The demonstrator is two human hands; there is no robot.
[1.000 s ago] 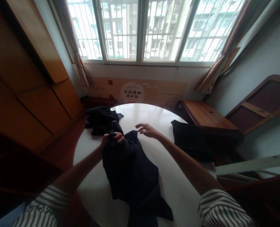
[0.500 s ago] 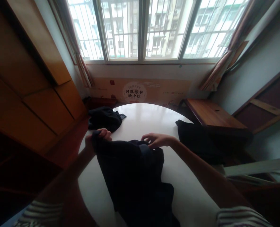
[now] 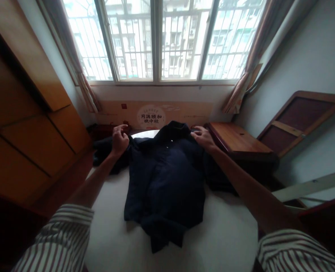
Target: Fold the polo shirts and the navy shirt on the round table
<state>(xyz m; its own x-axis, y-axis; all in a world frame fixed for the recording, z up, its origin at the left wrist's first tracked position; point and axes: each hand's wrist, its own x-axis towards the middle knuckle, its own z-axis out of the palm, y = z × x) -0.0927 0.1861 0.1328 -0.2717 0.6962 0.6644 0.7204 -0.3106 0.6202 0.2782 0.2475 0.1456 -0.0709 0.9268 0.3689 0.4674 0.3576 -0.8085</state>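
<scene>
Shirt (image 3: 167, 181) spread over table (image 3: 226, 226), collar (image 3: 173, 130) toward window (image 3: 156, 45). Left hand (image 3: 120, 140) closed on one shoulder (image 3: 137, 143); right hand (image 3: 203, 139) pinching the other.

Viewpoint: worn on my head, above the white table (image 3: 221, 226), facing forward and angled down across it. My left hand (image 3: 120, 139) and right hand (image 3: 203, 138) stand near mid-height in the frame, either side of centre. My striped sleeves (image 3: 60, 234), nearest the lens, are cut by the lower edge, as is the table. Farthest off, the barred window (image 3: 156, 45) meets the top edge; wooden cupboard (image 3: 62, 130) at left, pale wall (image 3: 314, 56) at right.
</scene>
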